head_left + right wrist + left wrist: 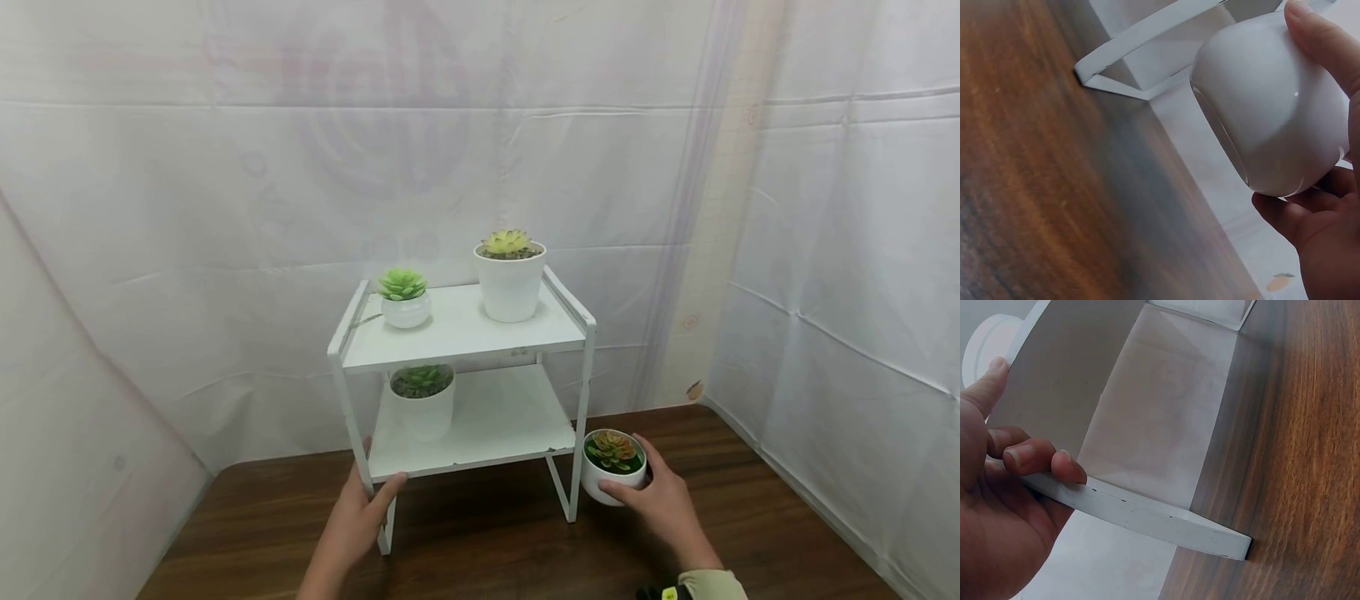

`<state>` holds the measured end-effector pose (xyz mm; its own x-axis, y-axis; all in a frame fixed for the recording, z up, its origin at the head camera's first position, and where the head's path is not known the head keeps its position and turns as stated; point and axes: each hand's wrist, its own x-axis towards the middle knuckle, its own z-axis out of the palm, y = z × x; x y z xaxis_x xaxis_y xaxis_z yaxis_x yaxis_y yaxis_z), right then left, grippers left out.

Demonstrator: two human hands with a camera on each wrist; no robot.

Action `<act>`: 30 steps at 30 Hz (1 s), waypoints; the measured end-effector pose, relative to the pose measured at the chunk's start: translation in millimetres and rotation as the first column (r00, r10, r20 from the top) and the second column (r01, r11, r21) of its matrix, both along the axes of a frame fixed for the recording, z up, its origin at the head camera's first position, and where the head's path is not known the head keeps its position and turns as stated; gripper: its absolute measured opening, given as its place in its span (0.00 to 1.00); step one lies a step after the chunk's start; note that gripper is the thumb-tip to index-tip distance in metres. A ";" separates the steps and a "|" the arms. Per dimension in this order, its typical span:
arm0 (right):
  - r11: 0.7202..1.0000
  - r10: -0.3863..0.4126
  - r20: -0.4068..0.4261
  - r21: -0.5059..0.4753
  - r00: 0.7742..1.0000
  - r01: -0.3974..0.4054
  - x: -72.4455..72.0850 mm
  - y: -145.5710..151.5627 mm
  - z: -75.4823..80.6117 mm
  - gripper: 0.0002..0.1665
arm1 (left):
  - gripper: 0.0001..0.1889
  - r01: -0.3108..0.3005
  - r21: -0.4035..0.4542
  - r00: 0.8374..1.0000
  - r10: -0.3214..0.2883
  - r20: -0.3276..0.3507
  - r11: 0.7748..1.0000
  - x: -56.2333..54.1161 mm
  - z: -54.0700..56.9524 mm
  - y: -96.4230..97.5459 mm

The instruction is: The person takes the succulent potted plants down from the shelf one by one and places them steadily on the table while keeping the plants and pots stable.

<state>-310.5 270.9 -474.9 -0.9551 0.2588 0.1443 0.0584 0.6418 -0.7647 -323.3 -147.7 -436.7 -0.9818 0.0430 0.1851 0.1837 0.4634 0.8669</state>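
My left hand (357, 510) grips the left front leg of a white two-tier shelf rack (337, 358) at its lower tier. In the left wrist view its fingers (1034, 455) curl around the white frame (1166, 526), with the thumb on the tier's edge. Beside the rack's right leg, my right hand (666, 505) holds a round white pot (596, 482) with an orange-green succulent (612, 450). The pot's underside (1219, 137) shows in the right wrist view, tilted and held off the table, thumb on one side and fingers on the other.
On the top tier stand a small potted green succulent (406, 312) at left and a taller potted yellow-green one (512, 287) at right. Another white pot (427, 415) with a dark green plant sits on the lower tier. White sheeting (225, 192) surrounds the brown wooden table (262, 508).
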 end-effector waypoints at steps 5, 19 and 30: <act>1.000 0.007 0.009 -0.001 1.000 -0.007 -3.0 -1.1 -7.6 0.65 | 0.51 0.003 0.000 1.000 -0.003 0.002 1.000 0.0 0.0 -0.4; 1.000 -0.002 0.028 -0.017 1.000 0.002 -9.5 -3.9 -20.1 0.67 | 0.50 0.009 -0.025 1.000 -0.010 -0.030 1.000 -0.4 -1.7 -1.5; 0.999 0.004 0.008 -0.033 1.000 -0.004 -10.2 -6.4 -25.6 0.68 | 0.49 0.029 -0.041 0.996 -0.032 -0.087 0.999 -1.8 -3.3 -1.5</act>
<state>-320.8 264.5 -500.4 -0.9573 0.2591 0.1284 0.0617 0.6168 -0.7847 -325.2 -149.2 -440.0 -0.9600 0.0816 0.2677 0.2725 0.4903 0.8278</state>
